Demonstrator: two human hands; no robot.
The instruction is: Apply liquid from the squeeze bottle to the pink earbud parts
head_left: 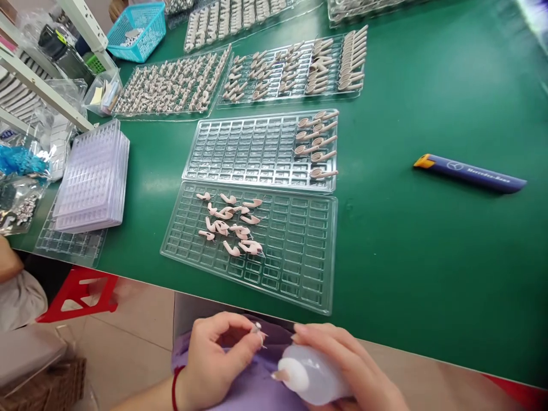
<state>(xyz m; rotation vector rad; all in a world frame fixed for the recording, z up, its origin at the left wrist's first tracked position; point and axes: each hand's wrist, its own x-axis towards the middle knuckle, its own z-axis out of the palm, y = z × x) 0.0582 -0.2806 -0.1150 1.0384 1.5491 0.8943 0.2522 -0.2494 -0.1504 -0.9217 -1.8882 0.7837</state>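
Between thumb and fingertips, my left hand (218,354) pinches a small pale part (257,327) with thin wires sticking out; most of it is hidden by the fingers. My right hand (362,359) is wrapped round a translucent squeeze bottle (319,368), whose white cap and narrow tip point left toward the left hand, apart from the part. Just beyond the hands, a clear compartment tray (295,279) carries several loose pinkish earbud-shaped shells (232,249) with thin wires. Behind it, another clear tray (240,151) has beige stemmed pieces (317,142) at its right end.
Filled trays (171,85) line the back of the green table (428,274). Stacked empty trays (92,177) stand at left, near a blue basket (139,34) and a metal rack. A blue cutter-like tool (471,173) lies at right. Another person's arm (8,260) shows at the left edge.
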